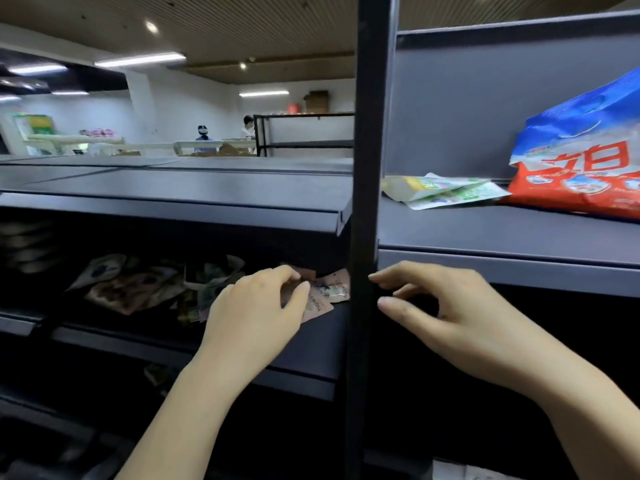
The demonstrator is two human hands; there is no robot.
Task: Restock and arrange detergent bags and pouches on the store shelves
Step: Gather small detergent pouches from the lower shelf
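Post [363, 188] splits the shelves; left hand [256, 306] grasps a pink pouch [320, 303], right hand [440, 306] loose, holding nothing, below green pouches [446, 190].

Upright post [362, 202] splits bays; right shelf front [485, 230] bare.

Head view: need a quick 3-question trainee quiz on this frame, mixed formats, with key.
1. True or false: the left hand rests on pinkish pouches on the lower shelf.
2. The large red and blue detergent bag sits: A) on the upper right shelf B) on the floor C) in the right hand.
3. What lies just left of that bag?

Key: 1 true; 2 A; 3 flat green and white pouches.
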